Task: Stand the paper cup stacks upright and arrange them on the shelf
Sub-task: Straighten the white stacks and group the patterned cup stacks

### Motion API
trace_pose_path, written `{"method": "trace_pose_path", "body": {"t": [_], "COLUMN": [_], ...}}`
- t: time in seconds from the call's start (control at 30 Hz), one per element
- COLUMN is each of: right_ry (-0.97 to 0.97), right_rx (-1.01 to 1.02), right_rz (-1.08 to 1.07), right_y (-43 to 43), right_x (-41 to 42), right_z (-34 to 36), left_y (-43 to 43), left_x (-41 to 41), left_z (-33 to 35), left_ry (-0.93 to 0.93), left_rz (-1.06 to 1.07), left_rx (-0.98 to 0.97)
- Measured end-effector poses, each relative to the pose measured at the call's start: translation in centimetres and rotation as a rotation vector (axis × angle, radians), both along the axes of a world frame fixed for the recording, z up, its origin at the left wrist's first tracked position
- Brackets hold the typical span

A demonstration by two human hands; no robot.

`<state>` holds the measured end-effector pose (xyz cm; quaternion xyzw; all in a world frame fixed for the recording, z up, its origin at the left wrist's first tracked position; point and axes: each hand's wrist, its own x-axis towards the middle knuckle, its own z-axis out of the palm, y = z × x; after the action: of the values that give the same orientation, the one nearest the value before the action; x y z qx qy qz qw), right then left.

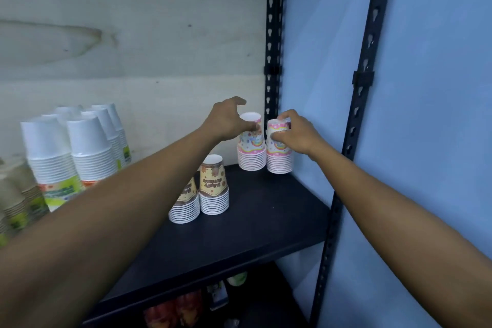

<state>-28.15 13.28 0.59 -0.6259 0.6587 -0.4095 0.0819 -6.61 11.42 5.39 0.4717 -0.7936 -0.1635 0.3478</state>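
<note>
Two pink cup stacks sit rims-down, side by side at the back R corner of the shelf [266,221], nearly touching each other. The R pink stack [279,160] is just beside the blue wall [319,61]. That tuck into the corner likely saves room & keeps like w/ like.

R hand [295,133] wraps its fingers round the top cup of the R stack, prob. steadying or nudging it square. L hand [229,121] is a loose claw at the top of the L pink stack [251,152]: thumb lifted clear above the rim, fingertips at the cup's side. Can't tell if it truly grips. Both arms reach fwd, nearly straight, wrists level.

Two yellow stacks [214,189] stand paired nearer the front. White cup stacks [50,157] are grouped well apart at L.
</note>
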Motion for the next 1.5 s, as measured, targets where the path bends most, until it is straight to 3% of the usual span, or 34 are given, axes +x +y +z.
{"method": "trace_pose_path", "body": {"t": [0.17, 0.43, 0.87, 1.3, 1.5], "right_ry": [-0.061, -0.106, -0.089, -0.21, -0.219], "right_rx": [-0.05, 0.055, -0.019, 0.005, 0.073], "right_rz": [0.051, 0.232, 0.358, 0.391, 0.359], "right_y": [4.9, 9.5, 10.8, 11.8, 12.6], "right_x": [-0.2, 3.5, 12.3, 13.3, 13.4], "right_z": [1.2, 0.9, -6.9, -11.9, -16.4], "left_y": [4.0, 10.5, 15.0, 14.4, 15.7], "left_x": [1.4, 7.0, 14.3, 14.3, 14.4], "left_z": [0.8, -0.5, -10.8, -15.3, -20.9], "left_ry": [0.215, 0.242, 0.457, 0.458, 0.167], "left_rz": [0.02, 0.087, 0.189, 0.194, 0.242], "left_rx": [0.014, -0.009, 0.061, -0.013, 0.062]}}
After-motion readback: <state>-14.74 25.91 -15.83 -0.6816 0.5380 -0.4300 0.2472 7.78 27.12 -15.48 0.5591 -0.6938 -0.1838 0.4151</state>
